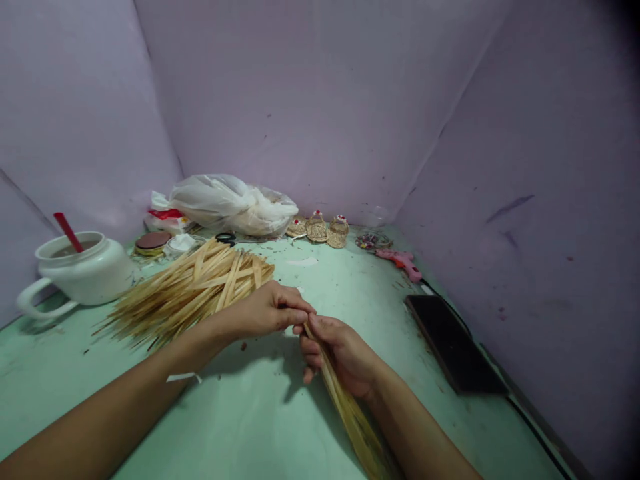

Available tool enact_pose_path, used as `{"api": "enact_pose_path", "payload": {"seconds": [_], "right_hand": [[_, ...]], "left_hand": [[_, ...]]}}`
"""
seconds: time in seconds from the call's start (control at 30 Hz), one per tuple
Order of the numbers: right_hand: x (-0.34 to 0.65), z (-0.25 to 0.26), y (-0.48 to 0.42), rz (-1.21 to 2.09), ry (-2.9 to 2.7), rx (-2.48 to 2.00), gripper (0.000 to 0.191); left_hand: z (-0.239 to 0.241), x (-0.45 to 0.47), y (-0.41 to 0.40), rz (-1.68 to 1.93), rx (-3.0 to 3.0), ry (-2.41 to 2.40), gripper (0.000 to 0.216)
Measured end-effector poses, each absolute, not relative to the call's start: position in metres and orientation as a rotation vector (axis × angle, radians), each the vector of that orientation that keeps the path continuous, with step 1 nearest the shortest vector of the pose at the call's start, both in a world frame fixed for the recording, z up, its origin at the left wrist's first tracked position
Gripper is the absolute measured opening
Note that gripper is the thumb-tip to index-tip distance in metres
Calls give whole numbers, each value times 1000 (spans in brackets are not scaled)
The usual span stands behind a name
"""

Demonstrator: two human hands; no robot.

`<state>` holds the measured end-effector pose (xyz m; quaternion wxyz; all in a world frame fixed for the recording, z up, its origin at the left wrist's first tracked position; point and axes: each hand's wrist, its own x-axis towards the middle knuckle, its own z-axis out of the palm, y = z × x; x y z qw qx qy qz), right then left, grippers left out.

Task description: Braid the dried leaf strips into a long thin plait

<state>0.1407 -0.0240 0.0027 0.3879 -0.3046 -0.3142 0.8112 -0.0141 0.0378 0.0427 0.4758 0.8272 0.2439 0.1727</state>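
Observation:
My right hand (343, 350) is closed around a bundle of long dried straw strips (350, 417), which trails down toward the bottom edge. At the upper tip of those strips, my left hand (280, 308) pinches with thumb and forefinger, touching the right thumb. The exact end between the fingertips is hidden. Behind my left wrist lies a big heap of pale straw strips (195, 283) on the green table (240, 427).
Left stands a white mug (95, 273) with a red straw (67, 232). At the back are a plastic bag (230, 203), small woven sandals (317, 230) and scissors (226, 238). A pink glue gun (403, 262) and a black phone-like slab (455, 343) lie right, beside the wall.

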Motion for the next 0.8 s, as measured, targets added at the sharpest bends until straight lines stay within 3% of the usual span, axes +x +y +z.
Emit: {"api": "enact_pose_path", "payload": {"seconds": [0.17, 0.5, 0.8], "right_hand": [[140, 0, -24, 2038, -772, -787, 24], [145, 10, -25, 2083, -804, -854, 23], [134, 4, -27, 1840, -895, -999, 25]], "left_hand": [[41, -13, 37, 463, 2209, 597, 23], [36, -10, 34, 483, 1838, 748, 21], [34, -5, 33, 555, 1790, 846, 26]]}}
